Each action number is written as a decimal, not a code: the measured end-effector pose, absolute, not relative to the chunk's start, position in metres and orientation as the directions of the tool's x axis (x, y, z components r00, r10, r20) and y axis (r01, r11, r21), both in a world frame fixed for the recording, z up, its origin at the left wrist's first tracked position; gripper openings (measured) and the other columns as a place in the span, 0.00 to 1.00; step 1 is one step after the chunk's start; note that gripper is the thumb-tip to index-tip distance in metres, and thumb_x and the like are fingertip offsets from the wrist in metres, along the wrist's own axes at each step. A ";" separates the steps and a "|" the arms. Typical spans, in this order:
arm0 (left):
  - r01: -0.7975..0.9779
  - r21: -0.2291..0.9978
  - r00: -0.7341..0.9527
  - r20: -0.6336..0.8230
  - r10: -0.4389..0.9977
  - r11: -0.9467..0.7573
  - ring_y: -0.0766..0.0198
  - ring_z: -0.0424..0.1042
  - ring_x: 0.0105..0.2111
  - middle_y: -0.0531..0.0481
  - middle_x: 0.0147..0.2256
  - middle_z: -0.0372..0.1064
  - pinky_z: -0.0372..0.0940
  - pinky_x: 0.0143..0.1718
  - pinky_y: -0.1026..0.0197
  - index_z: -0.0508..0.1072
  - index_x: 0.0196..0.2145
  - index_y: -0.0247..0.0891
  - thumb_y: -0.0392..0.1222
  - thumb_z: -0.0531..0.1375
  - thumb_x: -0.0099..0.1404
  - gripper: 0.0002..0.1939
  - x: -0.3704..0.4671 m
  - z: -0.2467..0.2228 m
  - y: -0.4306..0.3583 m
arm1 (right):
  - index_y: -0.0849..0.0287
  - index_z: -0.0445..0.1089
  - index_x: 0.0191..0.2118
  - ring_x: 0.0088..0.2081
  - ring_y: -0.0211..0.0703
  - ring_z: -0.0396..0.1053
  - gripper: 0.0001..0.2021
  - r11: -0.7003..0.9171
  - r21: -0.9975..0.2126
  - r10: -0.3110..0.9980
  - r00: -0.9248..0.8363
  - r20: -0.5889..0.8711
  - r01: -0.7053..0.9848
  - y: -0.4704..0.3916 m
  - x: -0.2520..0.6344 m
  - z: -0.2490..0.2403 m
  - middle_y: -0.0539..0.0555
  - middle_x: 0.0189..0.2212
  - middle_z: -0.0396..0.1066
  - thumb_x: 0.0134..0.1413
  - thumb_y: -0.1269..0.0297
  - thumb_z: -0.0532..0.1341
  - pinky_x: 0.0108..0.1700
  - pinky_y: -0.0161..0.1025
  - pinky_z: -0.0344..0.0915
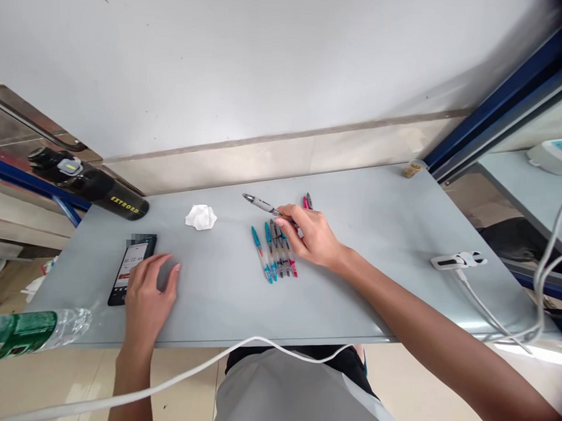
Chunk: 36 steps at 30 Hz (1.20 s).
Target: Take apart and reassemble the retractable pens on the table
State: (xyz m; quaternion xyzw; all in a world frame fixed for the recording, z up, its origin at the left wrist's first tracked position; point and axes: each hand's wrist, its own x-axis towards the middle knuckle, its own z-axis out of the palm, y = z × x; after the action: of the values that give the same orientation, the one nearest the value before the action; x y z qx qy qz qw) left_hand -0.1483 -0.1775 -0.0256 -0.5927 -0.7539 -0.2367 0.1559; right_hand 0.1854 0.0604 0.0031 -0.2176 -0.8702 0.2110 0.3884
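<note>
My right hand [310, 233] is closed on a grey pen [261, 204], whose dark end points to the upper left. Below and beside that hand, several pens with teal, dark and pink parts [271, 253] lie side by side on the grey table [213, 294]. Partly behind the hand are a pink pen [305, 202] and a dark one [309, 200]. My left hand [150, 289] rests with its fingers apart over the right edge of a black phone [132, 263], whose screen is lit. Nothing is held in it.
White crumpled paper [201, 217] sits left of the pens. A black bottle [92, 185] and a green-labelled plastic bottle [32, 334] are at the left. At the right are a small cup [414, 168], a white device [459, 260] and its cable [484, 310].
</note>
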 end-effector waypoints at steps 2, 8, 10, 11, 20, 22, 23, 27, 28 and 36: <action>0.967 0.169 -0.252 0.513 0.821 0.191 0.42 0.75 0.60 0.38 0.57 0.76 0.69 0.67 0.36 0.75 0.60 0.45 0.45 0.62 0.77 0.16 -0.151 -0.026 -0.173 | 0.55 0.67 0.54 0.30 0.43 0.69 0.14 0.823 -0.526 0.532 -0.616 0.581 0.215 0.061 0.185 0.001 0.53 0.32 0.75 0.83 0.53 0.49 0.36 0.41 0.62; 0.976 0.132 -0.218 0.505 0.835 0.175 0.40 0.75 0.60 0.37 0.57 0.76 0.70 0.65 0.36 0.75 0.60 0.44 0.46 0.61 0.77 0.17 -0.166 -0.023 -0.152 | 0.56 0.68 0.53 0.29 0.44 0.69 0.14 0.835 -0.498 0.516 -0.648 0.561 0.234 0.063 0.185 -0.001 0.52 0.31 0.75 0.83 0.54 0.49 0.34 0.41 0.59; 0.977 0.118 -0.215 0.512 0.832 0.180 0.40 0.74 0.60 0.38 0.57 0.76 0.69 0.66 0.35 0.76 0.60 0.44 0.47 0.62 0.77 0.17 -0.170 -0.022 -0.148 | 0.56 0.67 0.54 0.29 0.44 0.70 0.15 0.827 -0.502 0.527 -0.658 0.538 0.253 0.064 0.185 -0.001 0.52 0.31 0.75 0.83 0.54 0.48 0.34 0.41 0.59; 0.976 0.114 -0.218 0.513 0.830 0.186 0.40 0.74 0.60 0.37 0.57 0.76 0.69 0.66 0.35 0.76 0.60 0.43 0.47 0.62 0.77 0.17 -0.172 -0.022 -0.146 | 0.56 0.67 0.56 0.29 0.44 0.70 0.15 0.822 -0.506 0.533 -0.664 0.525 0.261 0.065 0.185 -0.001 0.52 0.31 0.75 0.84 0.54 0.48 0.34 0.41 0.58; 0.980 0.110 -0.197 0.443 0.874 0.165 0.42 0.75 0.57 0.39 0.55 0.77 0.69 0.64 0.40 0.78 0.55 0.42 0.52 0.59 0.78 0.16 -0.192 -0.023 -0.120 | 0.56 0.61 0.60 0.33 0.46 0.70 0.14 0.762 -0.605 0.565 -0.694 0.447 0.231 0.063 0.182 0.003 0.58 0.43 0.77 0.83 0.56 0.46 0.36 0.41 0.61; 0.986 0.099 -0.161 0.443 0.882 0.130 0.43 0.75 0.58 0.39 0.56 0.77 0.68 0.65 0.40 0.78 0.54 0.42 0.52 0.59 0.78 0.16 -0.190 -0.018 -0.110 | 0.55 0.61 0.58 0.28 0.44 0.65 0.16 0.729 -0.630 0.602 -0.689 0.403 0.269 0.061 0.182 0.006 0.52 0.36 0.75 0.83 0.49 0.48 0.32 0.40 0.57; 0.989 0.102 -0.146 0.444 0.884 0.112 0.43 0.75 0.58 0.40 0.56 0.78 0.68 0.64 0.41 0.78 0.55 0.42 0.52 0.59 0.78 0.16 -0.187 -0.015 -0.105 | 0.54 0.61 0.58 0.26 0.44 0.62 0.17 0.720 -0.633 0.612 -0.689 0.388 0.283 0.060 0.182 0.007 0.50 0.32 0.73 0.83 0.46 0.49 0.31 0.39 0.54; 0.990 0.133 -0.098 0.452 0.886 0.042 0.45 0.76 0.56 0.43 0.56 0.79 0.68 0.62 0.44 0.79 0.54 0.44 0.51 0.60 0.79 0.14 -0.167 -0.005 -0.087 | 0.53 0.63 0.54 0.25 0.42 0.59 0.19 0.735 -0.604 0.610 -0.689 0.391 0.309 0.060 0.181 0.005 0.50 0.33 0.72 0.84 0.46 0.44 0.30 0.39 0.50; 0.990 0.136 -0.082 0.455 0.887 0.022 0.46 0.76 0.56 0.44 0.56 0.80 0.68 0.62 0.45 0.79 0.54 0.44 0.50 0.60 0.79 0.14 -0.161 -0.003 -0.083 | 0.54 0.63 0.54 0.25 0.42 0.59 0.19 0.737 -0.600 0.610 -0.688 0.393 0.312 0.060 0.180 0.004 0.52 0.35 0.73 0.84 0.48 0.43 0.30 0.39 0.50; 0.973 0.157 0.081 0.447 0.891 -0.167 0.48 0.76 0.56 0.44 0.53 0.80 0.68 0.62 0.45 0.80 0.52 0.44 0.46 0.60 0.79 0.11 -0.110 0.012 -0.044 | 0.55 0.66 0.54 0.26 0.42 0.58 0.19 0.747 -0.591 0.601 -0.690 0.404 0.305 0.060 0.180 0.004 0.50 0.32 0.72 0.82 0.46 0.47 0.31 0.38 0.50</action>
State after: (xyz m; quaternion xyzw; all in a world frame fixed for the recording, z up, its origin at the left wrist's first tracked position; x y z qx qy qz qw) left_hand -0.1102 -0.0444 0.0117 -0.7295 -0.6388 -0.2266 0.0910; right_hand 0.1803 0.0601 0.0040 -0.2557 -0.8853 0.2473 0.2996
